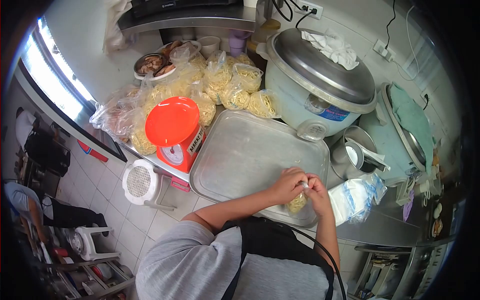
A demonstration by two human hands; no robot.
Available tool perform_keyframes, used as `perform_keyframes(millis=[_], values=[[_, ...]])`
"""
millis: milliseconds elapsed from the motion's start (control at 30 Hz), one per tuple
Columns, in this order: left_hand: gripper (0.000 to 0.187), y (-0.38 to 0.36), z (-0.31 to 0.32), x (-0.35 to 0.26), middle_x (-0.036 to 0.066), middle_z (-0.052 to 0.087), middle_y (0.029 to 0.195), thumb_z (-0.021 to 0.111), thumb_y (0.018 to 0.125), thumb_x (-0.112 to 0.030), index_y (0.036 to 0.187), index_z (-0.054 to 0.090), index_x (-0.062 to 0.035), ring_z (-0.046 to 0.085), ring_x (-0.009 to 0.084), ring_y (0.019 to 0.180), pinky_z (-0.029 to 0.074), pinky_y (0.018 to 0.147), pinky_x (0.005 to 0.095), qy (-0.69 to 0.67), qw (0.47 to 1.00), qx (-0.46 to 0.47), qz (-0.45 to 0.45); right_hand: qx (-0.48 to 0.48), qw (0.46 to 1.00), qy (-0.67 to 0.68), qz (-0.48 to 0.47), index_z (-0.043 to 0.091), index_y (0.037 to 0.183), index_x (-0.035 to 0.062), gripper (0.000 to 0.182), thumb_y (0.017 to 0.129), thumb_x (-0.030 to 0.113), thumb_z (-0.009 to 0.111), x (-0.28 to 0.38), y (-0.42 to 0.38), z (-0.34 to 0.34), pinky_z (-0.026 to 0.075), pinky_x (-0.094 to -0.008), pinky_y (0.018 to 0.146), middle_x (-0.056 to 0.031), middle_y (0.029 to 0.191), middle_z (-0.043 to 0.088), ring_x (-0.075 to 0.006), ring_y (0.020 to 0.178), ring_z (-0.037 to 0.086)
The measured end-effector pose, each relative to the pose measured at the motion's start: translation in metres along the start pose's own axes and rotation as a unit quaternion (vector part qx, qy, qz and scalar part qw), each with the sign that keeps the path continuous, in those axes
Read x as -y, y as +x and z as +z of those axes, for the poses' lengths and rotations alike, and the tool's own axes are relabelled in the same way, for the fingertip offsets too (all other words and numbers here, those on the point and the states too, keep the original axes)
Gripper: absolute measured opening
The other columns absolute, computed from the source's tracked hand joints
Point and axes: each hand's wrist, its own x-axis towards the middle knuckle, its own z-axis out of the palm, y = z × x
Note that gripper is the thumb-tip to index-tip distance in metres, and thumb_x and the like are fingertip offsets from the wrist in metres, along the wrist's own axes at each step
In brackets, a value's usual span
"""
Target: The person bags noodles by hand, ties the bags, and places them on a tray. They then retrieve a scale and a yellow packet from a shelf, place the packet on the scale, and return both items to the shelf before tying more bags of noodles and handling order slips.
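Observation:
Over the near right corner of a metal tray [245, 150], my left hand [289, 183] and my right hand [317, 193] meet at the gathered neck of a small clear plastic bag of noodles [297, 204]. The fingers of both hands are pinched closed on the plastic. Below them the bag hangs down with its yellow noodles bunched at the bottom. A few small noodle scraps lie on the tray just beyond my hands.
Filled noodle bags [235, 92] crowd behind the tray. A red scale [172, 122] stands left, a large rice cooker [320, 75] behind right. Metal pots [345, 155] and a stack of plastic bags [355, 200] lie right. White stools [141, 182] and a person [30, 200] are at left.

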Motion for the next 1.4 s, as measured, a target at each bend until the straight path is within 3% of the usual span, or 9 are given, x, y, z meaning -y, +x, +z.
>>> perform_keyframes(millis=[67, 167, 367, 633, 800, 933, 1200, 1300, 1400], values=[[0.006, -0.012, 0.008, 0.017, 0.007, 0.048, 0.069, 0.049, 0.073, -0.004, 0.077, 0.046, -0.0055, 0.048, 0.0182, 0.069, 0.04, 0.063, 0.0314, 0.018, 0.999, 0.001, -0.042, -0.034, 0.998, -0.046, 0.007, 0.044, 0.073, 0.0074, 0.008, 0.074, 0.006, 0.052, -0.024, 0.001, 0.006, 0.033, -0.0254, 0.081, -0.0062, 0.097, 0.045, -0.0141, 0.09, 0.043], [0.004, -0.026, 0.017, 0.05, 0.004, 0.046, 0.068, 0.046, 0.077, -0.004, 0.079, 0.043, -0.0053, 0.047, 0.013, 0.065, 0.039, 0.059, 0.0274, -0.141, 0.936, -0.005, -0.322, 0.012, 0.971, -0.231, -0.052, 0.048, 0.079, 0.0049, 0.004, 0.076, 0.006, 0.051, -0.027, -0.008, 0.017, 0.037, -0.0282, 0.079, -0.0113, 0.099, 0.047, -0.0198, 0.091, 0.046], [0.004, -0.034, 0.023, 0.052, 0.004, 0.044, 0.068, 0.044, 0.081, -0.007, 0.08, 0.04, -0.0047, 0.043, 0.0117, 0.061, 0.038, 0.056, 0.0259, -0.089, 0.975, 0.082, -0.189, -0.113, 0.929, -0.334, -0.109, 0.05, 0.092, 0.0037, 0.017, 0.075, 0.006, 0.048, -0.034, 0.003, 0.02, 0.043, -0.0355, 0.072, -0.0183, 0.098, 0.049, -0.0303, 0.083, 0.052], [0.01, -0.028, 0.016, 0.045, 0.005, 0.047, 0.061, 0.046, 0.078, -0.008, 0.081, 0.037, -0.0042, 0.051, 0.0135, 0.058, 0.04, 0.052, 0.028, -0.23, 0.951, 0.125, -0.162, -0.029, 0.815, -0.572, -0.092, 0.055, 0.075, 0.0048, 0.012, 0.071, 0.015, 0.05, -0.015, 0.005, 0.01, 0.042, -0.0415, 0.059, -0.013, 0.073, 0.056, -0.034, 0.068, 0.053], [0.011, -0.031, 0.012, 0.046, 0.001, 0.042, 0.061, 0.05, 0.074, -0.007, 0.075, 0.038, -0.0049, 0.044, 0.0084, 0.057, 0.035, 0.05, 0.0242, -0.245, 0.951, 0.122, -0.145, -0.136, 0.939, -0.313, -0.044, 0.049, 0.067, 0.005, 0.011, 0.074, 0.01, 0.042, -0.044, 0.01, 0.014, 0.038, -0.0309, 0.047, -0.0063, 0.056, 0.047, -0.0192, 0.05, 0.048], [0.014, -0.033, 0.015, 0.042, 0.004, 0.044, 0.063, 0.054, 0.073, -0.01, 0.072, 0.04, -0.007, 0.044, 0.0133, 0.059, 0.035, 0.054, 0.0249, -0.145, 0.98, 0.067, -0.121, -0.169, 0.983, 0.03, 0.061, 0.045, 0.065, 0.0068, 0.014, 0.077, 0.012, 0.04, -0.016, 0.003, 0.023, 0.033, -0.0226, 0.045, 0.0006, 0.053, 0.042, -0.0087, 0.048, 0.041], [0.029, 0.002, -0.062, 0.016, 0.013, 0.051, 0.098, 0.059, 0.067, -0.008, 0.095, 0.052, -0.0049, 0.047, 0.029, 0.095, 0.033, 0.086, 0.039, 0.052, 0.988, -0.127, -0.065, -0.123, 0.98, -0.158, 0.009, 0.049, 0.074, 0.0042, 0.013, 0.081, 0.011, 0.041, 0.017, 0.017, -0.011, 0.034, -0.0203, 0.049, 0.0012, 0.057, 0.043, -0.0064, 0.052, 0.041], [0.033, 0.001, -0.173, -0.021, 0.012, 0.051, 0.1, 0.064, 0.063, -0.011, 0.094, 0.054, -0.0062, 0.044, 0.0291, 0.099, 0.035, 0.084, 0.0385, 0.333, 0.924, -0.167, -0.085, -0.109, 0.978, -0.173, 0.038, 0.051, 0.083, 0.0032, 0.01, 0.081, 0.01, 0.044, 0.011, 0.016, -0.015, 0.035, -0.0197, 0.051, 0.0013, 0.062, 0.045, -0.0062, 0.055, 0.042], [0.033, -0.032, -0.233, -0.037, 0.013, 0.054, 0.096, 0.062, 0.067, -0.022, 0.095, 0.055, -0.0061, 0.046, 0.0308, 0.096, 0.029, 0.087, 0.0468, 0.571, 0.772, -0.201, -0.195, -0.091, 0.984, -0.148, 0.039, 0.05, 0.091, 0.0025, 0.013, 0.081, 0.009, 0.047, 0.002, 0.011, -0.019, 0.037, -0.0194, 0.054, 0.0009, 0.068, 0.047, -0.0063, 0.058, 0.043]])
